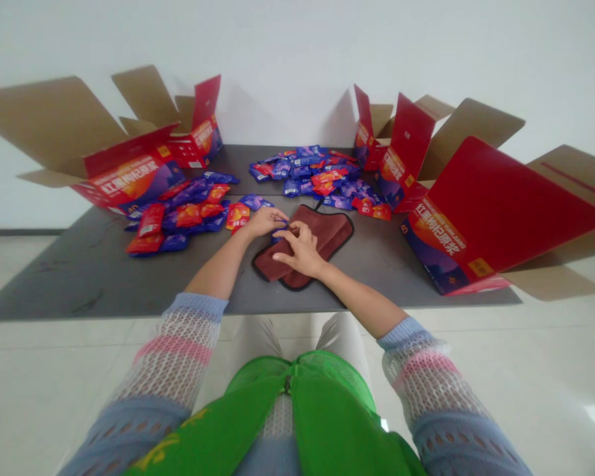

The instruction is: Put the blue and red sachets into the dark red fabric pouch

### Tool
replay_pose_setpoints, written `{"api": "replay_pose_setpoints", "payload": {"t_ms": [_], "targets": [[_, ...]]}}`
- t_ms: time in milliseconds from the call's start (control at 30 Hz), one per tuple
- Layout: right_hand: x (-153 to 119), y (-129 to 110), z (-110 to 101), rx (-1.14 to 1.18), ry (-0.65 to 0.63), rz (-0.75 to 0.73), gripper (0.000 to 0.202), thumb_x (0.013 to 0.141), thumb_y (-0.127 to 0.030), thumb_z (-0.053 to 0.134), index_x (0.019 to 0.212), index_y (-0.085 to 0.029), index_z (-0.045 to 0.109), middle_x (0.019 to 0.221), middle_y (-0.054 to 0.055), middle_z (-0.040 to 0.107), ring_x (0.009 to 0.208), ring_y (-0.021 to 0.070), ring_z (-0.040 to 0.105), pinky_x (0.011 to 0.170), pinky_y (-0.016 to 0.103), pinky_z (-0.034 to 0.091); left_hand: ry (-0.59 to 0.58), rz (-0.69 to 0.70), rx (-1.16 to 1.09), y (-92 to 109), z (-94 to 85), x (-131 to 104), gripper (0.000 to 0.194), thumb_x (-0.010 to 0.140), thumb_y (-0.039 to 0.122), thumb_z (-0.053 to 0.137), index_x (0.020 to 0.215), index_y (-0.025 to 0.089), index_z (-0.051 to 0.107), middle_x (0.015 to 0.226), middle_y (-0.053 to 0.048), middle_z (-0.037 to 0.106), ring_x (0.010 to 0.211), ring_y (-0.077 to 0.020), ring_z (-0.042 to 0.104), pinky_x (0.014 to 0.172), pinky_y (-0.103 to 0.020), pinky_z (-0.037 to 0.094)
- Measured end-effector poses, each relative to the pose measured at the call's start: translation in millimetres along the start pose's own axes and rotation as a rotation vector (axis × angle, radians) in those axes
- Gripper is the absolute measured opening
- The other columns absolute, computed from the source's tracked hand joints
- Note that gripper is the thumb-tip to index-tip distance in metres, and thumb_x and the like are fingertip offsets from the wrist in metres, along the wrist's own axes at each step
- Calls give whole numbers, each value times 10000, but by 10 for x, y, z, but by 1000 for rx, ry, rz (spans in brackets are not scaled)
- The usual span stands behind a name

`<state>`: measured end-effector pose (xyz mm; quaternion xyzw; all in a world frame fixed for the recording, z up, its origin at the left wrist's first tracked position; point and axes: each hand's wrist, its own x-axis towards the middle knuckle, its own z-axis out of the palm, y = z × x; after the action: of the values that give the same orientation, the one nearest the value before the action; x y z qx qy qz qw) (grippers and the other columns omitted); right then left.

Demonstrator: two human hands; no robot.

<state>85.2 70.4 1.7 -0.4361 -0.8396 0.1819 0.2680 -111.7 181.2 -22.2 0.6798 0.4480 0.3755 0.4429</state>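
Observation:
At the middle of the table, my left hand (266, 221) pinches the upper edge of a small purple packet (277, 238). My right hand (301, 251) is close beside it, thumb and fingers apart and curved; whether its fingertips touch the packet I cannot tell. Below both hands lies a brown cloth (330, 231) with dark edging, partly folded over. An orange-red packet (238, 216) and another purple packet (254, 201) rest just left of the cloth.
One pile of purple and red packets (188, 215) lies left, another packet pile (307, 170) at the back. Open red cartons stand on both sides: a left carton (133, 177), a back-left carton (205, 139), a near-right carton (441, 248) and others. The grey table's (129, 291) front edge is near me.

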Motion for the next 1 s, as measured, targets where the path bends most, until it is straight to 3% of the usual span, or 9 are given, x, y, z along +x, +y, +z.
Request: {"api": "replay_pose_setpoints", "payload": {"t_ms": [133,333,433,600,700,767,867,933,1000], "targets": [[-2,-108,92,-77,22,62,681,732,-698,703,1191,-220,549,1272,131,449,1216,299,404,932,421,398,27,19,-7,12,-5,-1,290,586,262,819,821,110,742,715,-72,736,661,-169,668,674,-294,529],[129,-40,58,-254,61,273,508,742,-644,735,1060,-259,643,1197,122,511,1138,321,445,888,434,386,129,34,49,-1,-56,57,260,569,264,827,764,120,734,757,-85,751,686,-173,668,699,-294,527],[181,23,-22,-294,70,335,415,810,-594,695,1046,-254,656,1168,119,573,1131,325,460,888,444,380,79,22,46,11,-98,66,244,580,265,820,754,123,726,723,-70,743,658,-163,662,687,-284,523],[255,266,-212,-280,162,463,287,822,-403,733,1040,-247,629,1093,85,674,1099,315,523,906,456,389,-143,-47,33,-11,-123,62,267,576,271,821,778,119,735,688,-60,732,596,-152,640,612,-266,500],[282,466,-305,-124,240,525,287,853,-431,683,1064,-253,606,1067,62,690,1063,291,575,916,450,407,-77,-50,24,-69,-78,58,290,547,267,830,779,124,731,648,-36,704,576,-143,622,600,-261,495],[285,553,-329,55,310,469,310,918,-465,575,1130,-239,581,1086,59,686,1048,258,602,916,414,431,0,-24,36,-106,-45,57,281,549,277,823,771,134,729,662,-30,702,593,-147,625,610,-264,500],[262,534,-283,231,375,252,378,983,-450,436,1260,-211,533,1221,72,649,1129,214,590,955,355,442,34,17,71,-124,-28,60,241,559,286,804,738,142,730,703,-43,721,638,-172,643,632,-281,513],[231,427,-211,202,290,110,405,992,-439,431,1327,-229,521,1302,65,615,1193,206,558,985,343,430,21,39,70,-104,-33,60,213,559,285,789,704,143,726,718,-52,734,673,-190,656,660,-297,526],[199,297,-138,47,107,22,406,987,-459,468,1344,-285,554,1276,60,626,1190,229,549,973,366,424,12,52,56,-67,-36,51,210,562,291,776,700,140,728,716,-59,739,681,-197,663,675,-306,532]]}}
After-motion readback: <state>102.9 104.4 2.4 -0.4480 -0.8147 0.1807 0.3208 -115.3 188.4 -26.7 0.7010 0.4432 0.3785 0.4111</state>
